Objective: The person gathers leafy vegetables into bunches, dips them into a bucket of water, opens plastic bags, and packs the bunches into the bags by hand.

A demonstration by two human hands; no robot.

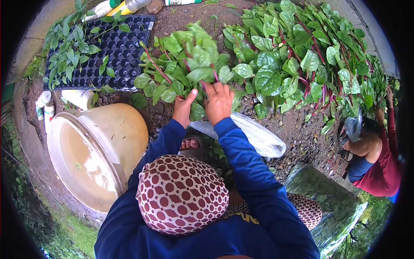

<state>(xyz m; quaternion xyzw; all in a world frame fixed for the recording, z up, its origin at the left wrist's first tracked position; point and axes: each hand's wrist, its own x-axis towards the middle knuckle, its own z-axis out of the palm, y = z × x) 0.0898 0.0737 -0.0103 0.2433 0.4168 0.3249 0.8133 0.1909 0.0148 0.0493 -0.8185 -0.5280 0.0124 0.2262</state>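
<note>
Just ahead of me is a bunch of leafy greens (200,58) with reddish-purple stems, which looks like Malabar spinach. My right hand (218,102) has its fingers closed round stems at the lower part of the bunch. My left hand (184,108) presses in from the other side, thumb up along the leaves; its fingers are partly hidden behind foliage. A large heap of the same red-stemmed greens (297,60) lies on the ground to the right. Below my right hand, partly behind my forearm, lies clear plastic wrapping (263,137).
A tilted bucket (125,129) with cloudy water stands at left. Behind it are a black seedling tray (123,54), leafy seedlings (75,54) and several bottles (49,114). Another person (381,159) in a red top crouches at far right. A clear plastic sheet (319,194) lies lower right.
</note>
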